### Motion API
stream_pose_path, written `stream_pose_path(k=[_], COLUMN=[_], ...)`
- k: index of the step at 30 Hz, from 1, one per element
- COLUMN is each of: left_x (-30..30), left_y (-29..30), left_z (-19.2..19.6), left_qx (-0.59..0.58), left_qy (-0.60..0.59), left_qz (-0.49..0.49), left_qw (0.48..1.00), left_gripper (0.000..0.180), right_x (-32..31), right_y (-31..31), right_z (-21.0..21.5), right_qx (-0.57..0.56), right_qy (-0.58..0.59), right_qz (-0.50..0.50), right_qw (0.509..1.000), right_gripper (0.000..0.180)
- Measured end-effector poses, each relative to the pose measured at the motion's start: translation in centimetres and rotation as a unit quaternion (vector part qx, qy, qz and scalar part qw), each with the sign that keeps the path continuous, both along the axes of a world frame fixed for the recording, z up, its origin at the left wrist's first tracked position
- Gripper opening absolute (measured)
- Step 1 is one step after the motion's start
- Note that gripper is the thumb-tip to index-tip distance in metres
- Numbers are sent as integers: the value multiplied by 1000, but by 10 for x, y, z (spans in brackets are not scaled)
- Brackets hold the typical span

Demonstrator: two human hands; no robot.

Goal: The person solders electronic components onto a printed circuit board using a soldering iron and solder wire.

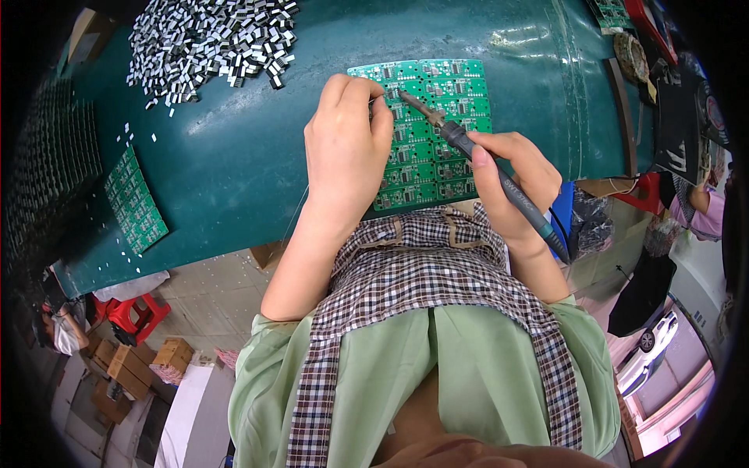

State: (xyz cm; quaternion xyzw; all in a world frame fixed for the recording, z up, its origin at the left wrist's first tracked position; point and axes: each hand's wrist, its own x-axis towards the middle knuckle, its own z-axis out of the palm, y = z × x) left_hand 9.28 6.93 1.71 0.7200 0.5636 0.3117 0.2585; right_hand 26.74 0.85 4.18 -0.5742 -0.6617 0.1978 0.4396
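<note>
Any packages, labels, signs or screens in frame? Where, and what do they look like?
Cardboard boxes: lower left, on the floor, brown, rectangular, several together.
Cardboard box: under the table's near edge, brown, partly hidden.
Box corner: top left on the green table, tan.
No screens or signs that I can make out.

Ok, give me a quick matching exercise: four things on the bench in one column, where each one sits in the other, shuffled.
Things:
1. soldering iron
2. green panel of circuit boards
3. pile of small metal parts
4. second green circuit panel

Places:
A. far left corner of the teal table
B. left edge of the table, apart from both hands
C. in the right hand, tip on the board
D. under the left hand, at the near table edge

Pairs: 1-C, 2-D, 3-A, 4-B
</note>
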Motion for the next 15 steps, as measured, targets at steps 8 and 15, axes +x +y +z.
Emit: stream_pose_path(k=[8,15], left_x=[3,0], left_y=[-1,-6], left_z=[-4,-1], left_qx=[13,35], left_qy=[-9,9], left_qz=[-4,-12], left_qw=[1000,999], left_gripper=[9,8], right_x=[-5,-3], right_y=[-5,-12], right_z=[2,6], right_qx=[0,-7], right_qy=[-3,-10], right_qz=[-4,3], right_qw=[1000,1000], right_gripper=[14,14])
